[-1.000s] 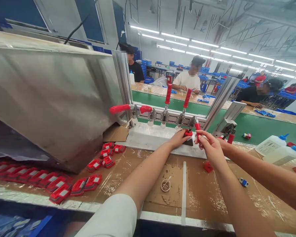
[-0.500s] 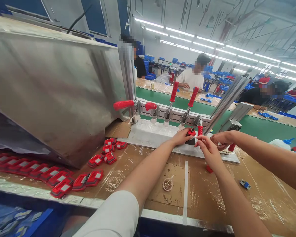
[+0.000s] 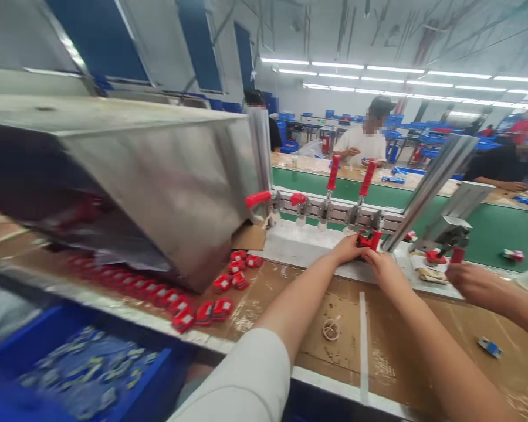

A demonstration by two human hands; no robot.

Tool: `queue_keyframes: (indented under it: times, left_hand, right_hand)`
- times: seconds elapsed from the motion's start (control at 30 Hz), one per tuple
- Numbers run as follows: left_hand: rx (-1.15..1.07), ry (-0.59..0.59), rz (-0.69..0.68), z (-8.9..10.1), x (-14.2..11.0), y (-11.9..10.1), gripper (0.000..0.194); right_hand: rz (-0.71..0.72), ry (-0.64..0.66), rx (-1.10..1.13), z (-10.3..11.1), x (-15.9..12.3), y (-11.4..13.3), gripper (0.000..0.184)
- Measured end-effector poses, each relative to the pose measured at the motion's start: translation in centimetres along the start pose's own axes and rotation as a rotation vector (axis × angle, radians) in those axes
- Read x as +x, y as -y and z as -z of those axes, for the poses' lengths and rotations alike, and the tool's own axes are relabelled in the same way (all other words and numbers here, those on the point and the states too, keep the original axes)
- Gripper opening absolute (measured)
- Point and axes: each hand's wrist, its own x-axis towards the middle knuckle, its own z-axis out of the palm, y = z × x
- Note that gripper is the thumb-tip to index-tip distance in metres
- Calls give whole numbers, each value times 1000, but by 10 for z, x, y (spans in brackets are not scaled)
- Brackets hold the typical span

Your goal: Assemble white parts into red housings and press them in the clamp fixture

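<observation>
My left hand (image 3: 348, 249) is closed on a small red plastic part (image 3: 363, 240) at the right end of a row of toggle clamps. My right hand (image 3: 381, 264) meets it from the other side, its fingertips pressed together at the same part, just below a hanging red clamp handle (image 3: 376, 239). Both hands rest low over the white base plate (image 3: 286, 245). The fingers cover most of the part, so its shape is partly hidden. Other clamps on the rail have red handles, two upright (image 3: 367, 177) and two lying over to the left (image 3: 259, 199).
Red parts (image 3: 222, 283) lie left beside a metal housing (image 3: 158, 193). A small cup (image 3: 331, 329) stands on cardboard. At right, another person's hand (image 3: 473, 280) grips a clamp handle (image 3: 457, 255). A blue-grey piece (image 3: 490, 347) lies nearby. A blue bin (image 3: 158, 375) is below left.
My right hand has moved in against the red part beside my left hand. The other person's hand has moved right, onto another clamp's handle. The view has turned left.
</observation>
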Motion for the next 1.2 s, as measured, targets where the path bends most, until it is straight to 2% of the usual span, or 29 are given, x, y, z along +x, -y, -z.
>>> queue_keyframes:
  times: [0.1,0.17,0.23,0.3,0.33,0.4,0.47,0.5,0.57,0.67,0.83,0.93,1.0,1.07,1.13,1.2]
  left_hand:
    - [92,5,8,4,-13,-7,77]
    - [245,37,-45,19,-39,-17,68]
    - [456,94,-70,48,-81,-31,53]
    - [700,104,37,86,-133,-48,37]
    - [843,56,146,107,-159,-55,31]
    - [1112,-74,389,145,-203,-65,26]
    - [1295,-137,583,169,-231,-67,27]
    - [1351,-151,641,174,-240,-64,29]
    - [1415,-165,684,174,-248,-57,32]
    - [1440,-213,684,162,-249,-46,31]
    - [1317,-205,585,152,-255,-44,22]
    - [1171,-256,509,145,-256,-50,22]
    - [1019,-330,426,132,-248,-57,29]
    - [762,-364,286,111,-229,-64,34]
    - [424,-326,138,84,-202,-66,35]
    - [155,-253,56,58,-173,-63,34]
  right_hand:
    - [96,-91,-285,-19,-12,8,31]
    - [164,-234,-433,-25,-24,12,35]
    - [200,-363,-414,-27,-36,14,36]
    - [201,-389,-296,-28,-46,16,35]
    - [193,-345,-228,-27,-50,17,34]
    - [192,-148,-115,-29,-55,22,36]
    - [231,117,-83,-32,-60,30,42]
    - [259,230,-96,-35,-62,35,44]
    - [302,384,-139,-41,-65,47,46]
    - [350,484,-187,-51,-68,62,41]
    - [494,504,-239,-60,-66,69,35]
    - [496,491,-253,-61,-63,70,31]
    - [465,526,-223,-61,-61,71,27]
    - [430,572,-179,-61,-61,72,26]
    - [409,597,-129,-61,-62,72,30]
    - [401,599,-66,-63,-65,70,36]
